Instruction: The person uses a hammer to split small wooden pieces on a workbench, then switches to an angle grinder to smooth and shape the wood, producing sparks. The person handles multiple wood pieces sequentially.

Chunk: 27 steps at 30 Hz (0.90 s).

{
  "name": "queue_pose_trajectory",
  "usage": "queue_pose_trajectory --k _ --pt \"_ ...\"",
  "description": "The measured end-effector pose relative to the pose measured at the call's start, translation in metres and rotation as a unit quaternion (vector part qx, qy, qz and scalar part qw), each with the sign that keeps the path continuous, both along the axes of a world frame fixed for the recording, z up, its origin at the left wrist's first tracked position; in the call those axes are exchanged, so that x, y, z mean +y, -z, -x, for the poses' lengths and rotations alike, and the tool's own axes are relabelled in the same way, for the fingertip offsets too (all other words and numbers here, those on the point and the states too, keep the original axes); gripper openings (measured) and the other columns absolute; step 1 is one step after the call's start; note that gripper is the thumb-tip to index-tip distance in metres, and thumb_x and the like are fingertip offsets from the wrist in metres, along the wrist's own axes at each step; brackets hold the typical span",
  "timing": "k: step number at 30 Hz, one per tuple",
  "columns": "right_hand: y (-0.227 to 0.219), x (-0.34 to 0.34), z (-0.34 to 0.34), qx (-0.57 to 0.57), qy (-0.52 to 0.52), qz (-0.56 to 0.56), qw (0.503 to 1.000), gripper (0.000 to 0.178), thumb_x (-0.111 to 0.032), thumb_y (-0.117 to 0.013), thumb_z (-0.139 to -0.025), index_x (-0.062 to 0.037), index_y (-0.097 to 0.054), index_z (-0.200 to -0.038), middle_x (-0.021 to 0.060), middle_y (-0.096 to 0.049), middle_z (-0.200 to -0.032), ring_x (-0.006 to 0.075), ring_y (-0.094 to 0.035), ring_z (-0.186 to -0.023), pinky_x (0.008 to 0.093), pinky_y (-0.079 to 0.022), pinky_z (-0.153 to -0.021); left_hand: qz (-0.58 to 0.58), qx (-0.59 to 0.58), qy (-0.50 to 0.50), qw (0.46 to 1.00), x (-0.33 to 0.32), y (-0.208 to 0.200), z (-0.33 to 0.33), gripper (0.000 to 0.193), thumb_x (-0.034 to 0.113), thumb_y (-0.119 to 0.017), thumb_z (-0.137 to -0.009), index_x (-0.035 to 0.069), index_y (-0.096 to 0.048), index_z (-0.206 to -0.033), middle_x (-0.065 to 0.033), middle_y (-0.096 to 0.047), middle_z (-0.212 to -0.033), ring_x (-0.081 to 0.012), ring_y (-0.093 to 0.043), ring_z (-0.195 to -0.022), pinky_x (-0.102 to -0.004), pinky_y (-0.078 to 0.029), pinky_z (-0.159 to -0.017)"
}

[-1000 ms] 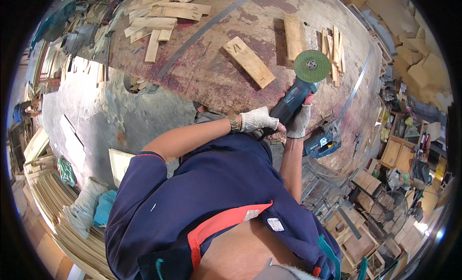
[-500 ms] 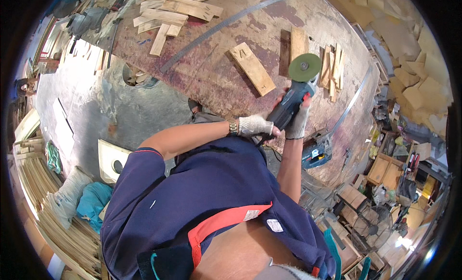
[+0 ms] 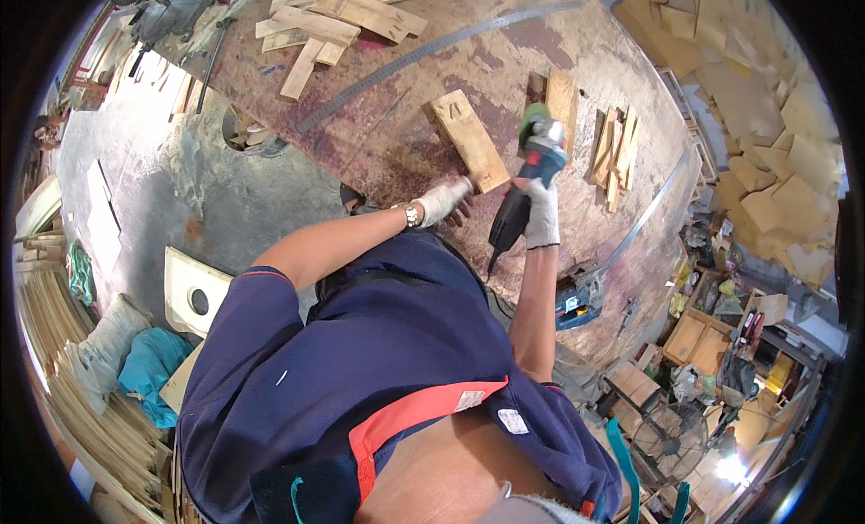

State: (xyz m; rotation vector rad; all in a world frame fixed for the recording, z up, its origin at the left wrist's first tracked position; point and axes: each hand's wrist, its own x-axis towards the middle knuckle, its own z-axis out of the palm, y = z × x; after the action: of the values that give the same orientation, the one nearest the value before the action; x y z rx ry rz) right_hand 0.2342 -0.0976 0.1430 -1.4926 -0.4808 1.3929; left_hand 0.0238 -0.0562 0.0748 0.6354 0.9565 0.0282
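My right hand [image 3: 542,216], in a white glove with bare fingertips, is wrapped round an angle grinder [image 3: 514,216] with a dark blue and black body. Its green disc [image 3: 531,118] shows nearly edge-on, over the near end of an upright-lying wooden block [image 3: 562,96]. My left hand [image 3: 444,202], gloved likewise and with a watch at the wrist, has its fingers apart and holds nothing. It is beside the near end of a pale wooden board [image 3: 470,141] with dark pencil-like marks; whether the fingertips touch the board I cannot tell.
Narrow wood strips [image 3: 616,154] lie right of the grinder. A blue jigsaw-like power tool [image 3: 579,297] rests near my right forearm. A long metal ruler [image 3: 432,48] crosses the worn tabletop [image 3: 396,145]. Several wood pieces [image 3: 347,19] are piled at the far left, and a fan [image 3: 669,443] stands lower right.
My left hand has let go of the grinder and moved left to the marked board. The grinder has turned in my right hand, its disc swinging from face-on to nearly edge-on.
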Motion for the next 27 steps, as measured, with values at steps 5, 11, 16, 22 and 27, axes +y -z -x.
queue_pose_trajectory --k 5,11,16,22,27 --pt "0.002 0.039 0.044 -0.184 -0.021 0.062 0.981 0.023 -0.011 -0.077 -0.076 -0.006 -0.067 -0.095 0.0025 -0.066 -0.077 0.0147 -0.062 -0.061 0.0324 -0.05 -0.059 0.021 -0.026 -0.1 0.994 0.012 0.102 -0.026 0.037 0.039 -0.064 -0.098 0.002 -0.064 -0.103 -0.0092 -0.061 -0.075 -0.0234 -0.062 -0.054 -0.0376 -0.05 -0.044" --pt "0.034 0.074 0.072 -0.341 -0.082 0.078 0.933 0.038 -0.028 -0.082 -0.07 -0.0031 -0.071 -0.098 0.0102 -0.074 -0.084 0.0205 -0.07 -0.074 0.0365 -0.054 -0.07 0.041 -0.012 -0.039 0.998 0.024 0.119 -0.04 0.034 0.028 -0.061 -0.099 -0.005 -0.068 -0.1 -0.0218 -0.074 -0.086 -0.0359 -0.073 -0.058 -0.0452 -0.057 -0.044" --pt "0.034 0.08 0.074 -0.356 -0.087 0.115 0.923 0.043 -0.029 -0.081 -0.068 -0.0044 -0.071 -0.103 0.013 -0.076 -0.093 0.0247 -0.072 -0.083 0.0381 -0.056 -0.076 -0.099 0.039 -0.031 0.994 0.017 0.139 -0.053 0.03 0.024 -0.06 -0.101 -0.005 -0.07 -0.102 -0.0217 -0.075 -0.083 -0.0378 -0.074 -0.064 -0.0476 -0.061 -0.049" --pt "0.037 0.075 0.066 -0.367 -0.084 0.111 0.92 0.046 -0.028 -0.081 -0.068 -0.0057 -0.07 -0.107 0.0139 -0.076 -0.097 0.0259 -0.073 -0.089 0.0386 -0.056 -0.081 -0.076 0.095 0.032 0.992 0.022 0.122 -0.063 0.033 0.028 -0.065 -0.099 -0.004 -0.073 -0.097 -0.0223 -0.075 -0.084 -0.0389 -0.075 -0.065 -0.0504 -0.061 -0.051" --pt "0.039 0.078 0.065 -0.356 -0.102 0.119 0.921 0.045 -0.026 -0.081 -0.068 -0.0059 -0.07 -0.107 0.0136 -0.076 -0.096 0.0256 -0.073 -0.089 0.0384 -0.056 -0.081 -0.071 0.108 0.048 0.991 0.025 0.101 -0.055 0.032 0.027 -0.066 -0.098 -0.004 -0.073 -0.095 -0.021 -0.075 -0.082 -0.038 -0.076 -0.067 -0.0498 -0.06 -0.052"
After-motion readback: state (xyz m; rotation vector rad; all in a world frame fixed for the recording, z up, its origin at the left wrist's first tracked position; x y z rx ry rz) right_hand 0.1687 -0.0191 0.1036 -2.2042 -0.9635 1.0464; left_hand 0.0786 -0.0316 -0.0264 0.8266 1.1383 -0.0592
